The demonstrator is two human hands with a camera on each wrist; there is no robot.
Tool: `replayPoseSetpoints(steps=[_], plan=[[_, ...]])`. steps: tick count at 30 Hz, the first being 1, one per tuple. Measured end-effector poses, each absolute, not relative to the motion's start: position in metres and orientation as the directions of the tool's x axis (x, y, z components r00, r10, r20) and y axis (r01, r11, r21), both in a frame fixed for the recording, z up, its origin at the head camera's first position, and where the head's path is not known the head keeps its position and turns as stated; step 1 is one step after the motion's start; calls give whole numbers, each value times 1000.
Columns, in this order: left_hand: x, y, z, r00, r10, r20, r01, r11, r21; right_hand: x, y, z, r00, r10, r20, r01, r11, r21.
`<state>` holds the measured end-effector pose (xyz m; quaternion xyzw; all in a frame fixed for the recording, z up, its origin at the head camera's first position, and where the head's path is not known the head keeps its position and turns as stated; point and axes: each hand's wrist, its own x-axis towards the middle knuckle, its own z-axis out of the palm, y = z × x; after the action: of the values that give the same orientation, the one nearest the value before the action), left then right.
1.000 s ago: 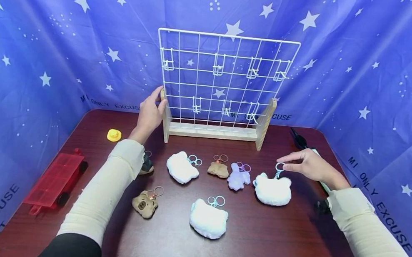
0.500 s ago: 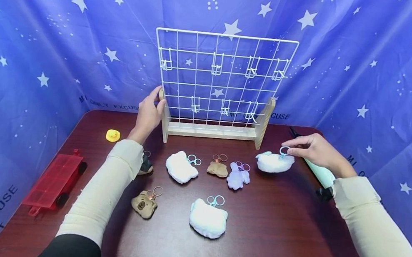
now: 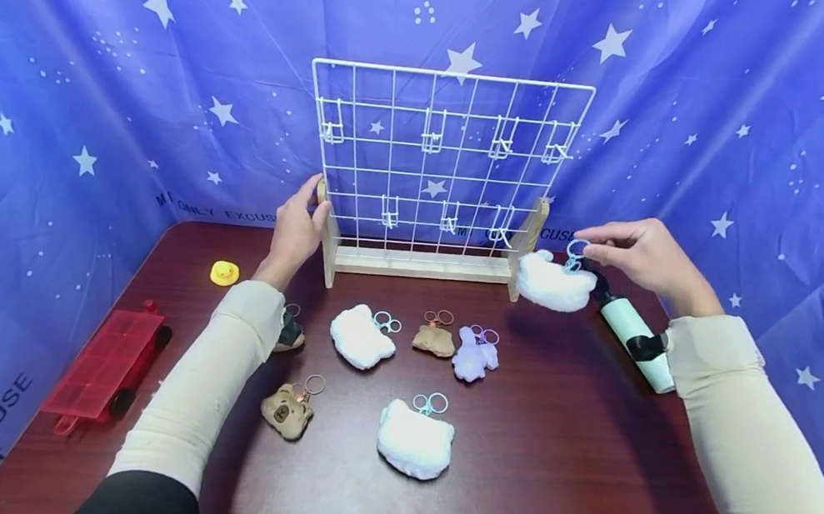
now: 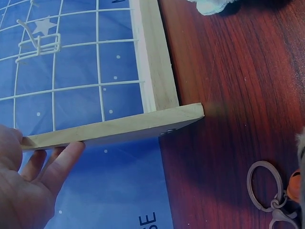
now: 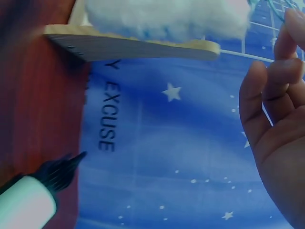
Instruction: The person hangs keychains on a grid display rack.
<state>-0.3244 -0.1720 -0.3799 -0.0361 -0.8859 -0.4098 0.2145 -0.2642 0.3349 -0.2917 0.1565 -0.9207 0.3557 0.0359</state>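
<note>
From where I stand, the right hand (image 3: 649,253) has thumb and forefinger pinched together on a pale blue ring (image 3: 569,247). From it a white plush (image 3: 556,282) hangs clear of the table (image 3: 532,479), below and to the left of those fingertips. It overlaps the right post of the rack (image 3: 422,267); I can't tell if they touch. The left hand (image 3: 297,228) holds the top of the rack's left post, thumb on one side and fingers on the other.

White hooks (image 3: 431,141) sit on the mesh between the two hands, in two rows. Below and between the hands lie a second white keychain (image 3: 363,336), a brown one (image 3: 433,340) and a purple one (image 3: 475,356); nearer the person is a third white one (image 3: 414,440). Below the left fingers, a dark keychain (image 3: 291,334) is partly hidden by the sleeve (image 3: 255,312), with a bear (image 3: 287,411) nearer the person. Left of that hand are a yellow duck (image 3: 225,273) and a red cart (image 3: 103,363). A mint cylinder (image 3: 620,317) lies on the table below the right hand.
</note>
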Motion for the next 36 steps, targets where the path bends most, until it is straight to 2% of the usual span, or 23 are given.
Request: replayPoseSetpoints(steps=[9,16,36], plan=[[-325,-171,-380,-898,-114,424,249,663,706,-279,321,-257,-950,-180,256,-311,639,-704],[-325,-171,-379,-897,-121,425,245,664,707,-291,310,-239,-935,-169,312,-351,578,-737],[-322,-171,-381,-899,-115,422,239,680,693,-315,293,-233,-937,-123,327,-340,533,-774]])
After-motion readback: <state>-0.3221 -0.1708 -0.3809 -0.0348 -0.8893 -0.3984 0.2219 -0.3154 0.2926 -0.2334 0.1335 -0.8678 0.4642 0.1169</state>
